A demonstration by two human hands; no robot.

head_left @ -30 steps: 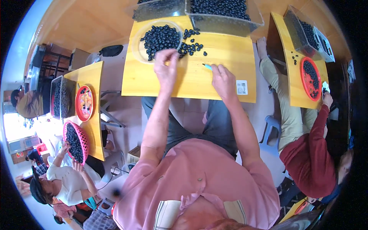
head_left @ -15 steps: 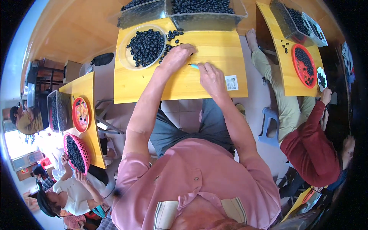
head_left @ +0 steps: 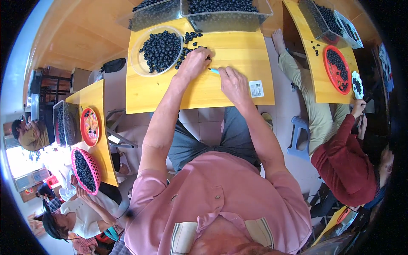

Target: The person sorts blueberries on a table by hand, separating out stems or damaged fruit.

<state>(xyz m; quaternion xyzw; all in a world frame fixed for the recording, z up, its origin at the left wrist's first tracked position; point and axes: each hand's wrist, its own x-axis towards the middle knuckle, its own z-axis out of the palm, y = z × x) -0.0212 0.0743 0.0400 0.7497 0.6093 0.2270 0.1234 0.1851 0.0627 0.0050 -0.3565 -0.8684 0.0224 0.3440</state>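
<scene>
My left hand (head_left: 194, 63) rests at the middle of the yellow table (head_left: 170, 95), its fingers pinched together. A dark bit shows at its fingertips, seemingly one small black ball, mostly hidden. Just to the right, my right hand (head_left: 233, 85) is closed round a slim tool with a light blue handle (head_left: 214, 71); its dark tip points at the left fingertips. Left of my hands stands a round clear tub (head_left: 134, 63) holding many shiny black balls (head_left: 160, 49). More loose black balls (head_left: 193, 35) lie between the tub and my left hand.
Two clear bins (head_left: 225, 24) of black balls stand along the far edge. A white label (head_left: 256, 89) lies at the table's right. Co-workers sit at tables either side, with a red tray (head_left: 326, 63), a pink basket (head_left: 97, 163) and a blue-grey stool (head_left: 298, 138) nearby.
Both hands have shifted only slightly, and the tool tip stays near the left fingertips. The co-worker at the left has lowered a hand on the pink basket.
</scene>
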